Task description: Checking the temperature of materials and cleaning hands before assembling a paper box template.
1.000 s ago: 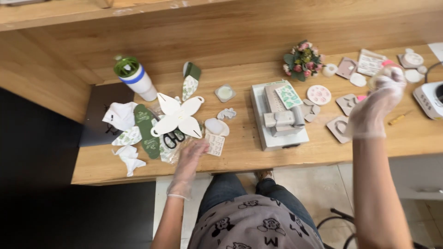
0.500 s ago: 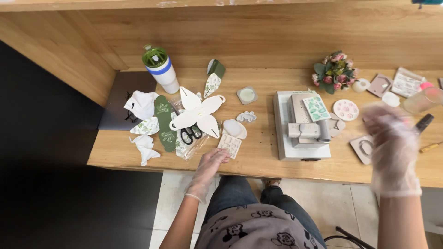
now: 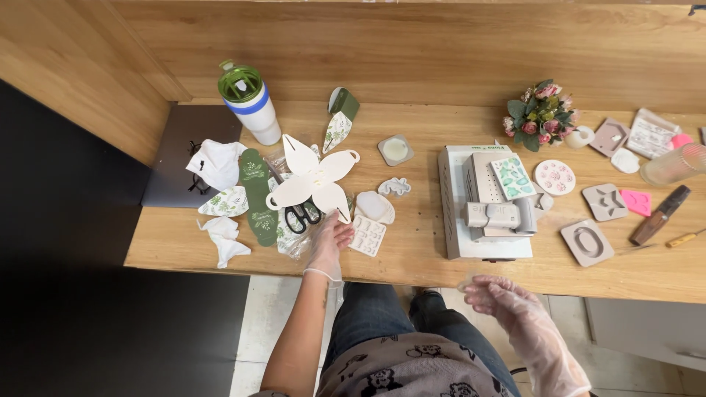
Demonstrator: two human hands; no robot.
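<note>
My left hand (image 3: 329,242), in a thin clear glove, rests flat on the wooden table (image 3: 412,254), its fingertips touching the lower edge of a white flower-shaped paper cutout (image 3: 312,178). Black-handled scissors (image 3: 300,213) lie just left of that hand, partly under the cutout. My right hand (image 3: 507,303), also gloved, hangs below the table's front edge with fingers spread and nothing in it. A white and grey press machine (image 3: 485,202) stands between the two hands, with a green-patterned tile (image 3: 512,177) on top.
A green-lidded tumbler (image 3: 250,101) stands at the back left beside a grey mat (image 3: 184,151). Paper scraps (image 3: 220,235), silicone moulds (image 3: 587,241), a small flower bunch (image 3: 538,115), a clear cup (image 3: 671,165) and a knife (image 3: 660,215) are spread over the table.
My right hand has dropped from over the table's right side to below its front edge. The view has swung left and down. My left hand stays by the cutout.
</note>
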